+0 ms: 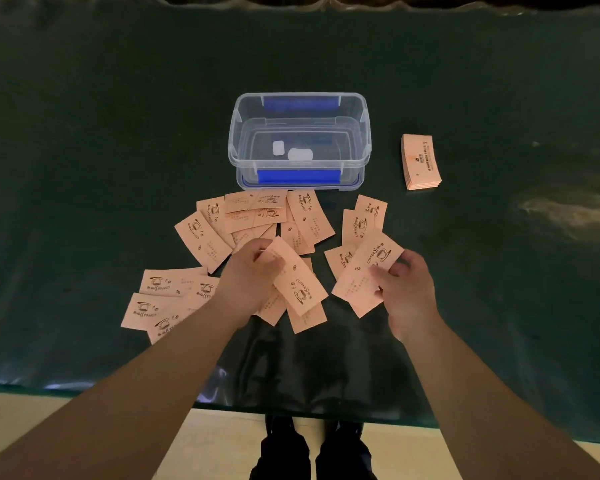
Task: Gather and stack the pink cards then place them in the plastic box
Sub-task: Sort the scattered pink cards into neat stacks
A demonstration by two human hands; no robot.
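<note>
Several pink cards printed with a coffee cup lie scattered on the dark table in front of the clear plastic box. My left hand pinches one pink card by its far end, lifted above the pile. My right hand grips a small bunch of pink cards at their near edge. More loose cards lie at the lower left. A neat stack of pink cards rests to the right of the box.
The box stands open with blue latches at front and back, and two small white pieces lie inside it. The table's glass front edge runs just in front of my shoes.
</note>
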